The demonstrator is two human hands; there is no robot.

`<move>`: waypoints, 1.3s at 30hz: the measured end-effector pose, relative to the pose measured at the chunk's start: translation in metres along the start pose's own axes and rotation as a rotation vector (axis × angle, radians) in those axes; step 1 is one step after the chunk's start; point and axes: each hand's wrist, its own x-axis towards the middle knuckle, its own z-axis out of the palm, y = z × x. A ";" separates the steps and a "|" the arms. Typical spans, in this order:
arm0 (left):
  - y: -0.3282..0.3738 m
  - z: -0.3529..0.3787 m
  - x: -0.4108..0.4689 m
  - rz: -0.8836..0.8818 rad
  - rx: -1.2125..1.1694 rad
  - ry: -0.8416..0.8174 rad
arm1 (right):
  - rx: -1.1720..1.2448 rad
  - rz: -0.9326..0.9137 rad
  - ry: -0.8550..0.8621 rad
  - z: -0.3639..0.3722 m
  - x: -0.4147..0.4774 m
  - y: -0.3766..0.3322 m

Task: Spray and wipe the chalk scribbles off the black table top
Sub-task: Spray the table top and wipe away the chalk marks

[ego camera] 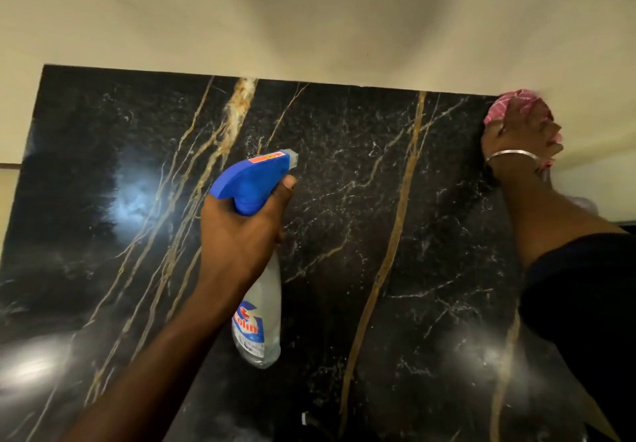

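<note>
The black marble table top (pixel 344 235) with gold and white veins fills most of the view. My left hand (pixel 237 231) grips a clear spray bottle (pixel 261 304) with a blue trigger head (pixel 253 180), held above the table's middle, nozzle pointing toward the far edge. My right hand (pixel 519 135), with a metal bangle at the wrist, holds a bunched pink checked cloth (pixel 512 102) at the table's far right corner. I cannot make out distinct chalk scribbles among the white veins; a pale smear sits near the far edge at the centre.
A cream wall (pixel 309 21) runs along the table's far edge. Bright light reflections lie on the table at the left and near corners. A small dark object (pixel 306 419) sits at the near edge.
</note>
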 end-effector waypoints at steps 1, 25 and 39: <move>-0.001 -0.004 0.001 0.002 0.001 0.000 | -0.002 0.014 -0.003 0.001 -0.004 -0.009; -0.055 -0.225 0.053 -0.023 -0.024 0.142 | 0.088 -0.530 -0.096 0.008 -0.278 -0.448; -0.096 -0.328 0.045 -0.125 -0.055 0.305 | -0.035 -0.904 -0.092 0.008 -0.356 -0.566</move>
